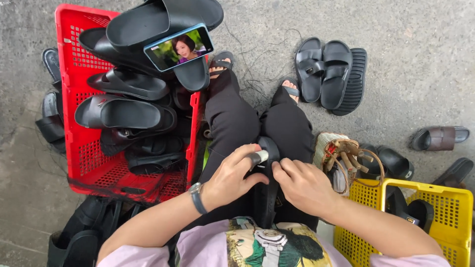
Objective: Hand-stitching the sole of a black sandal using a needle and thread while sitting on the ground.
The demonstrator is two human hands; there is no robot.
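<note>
A black sandal lies lengthwise on my lap between my knees. My left hand, with a wristwatch on its wrist, pinches a small grey and white tool against the sandal's upper end. My right hand grips the sandal's right side, fingers curled onto its strap. Both hands touch the sandal close together.
A red crate at left holds several black sandals, with a phone propped on top. A yellow crate stands at right beside a small woven basket. More sandals lie on the concrete ahead and at right.
</note>
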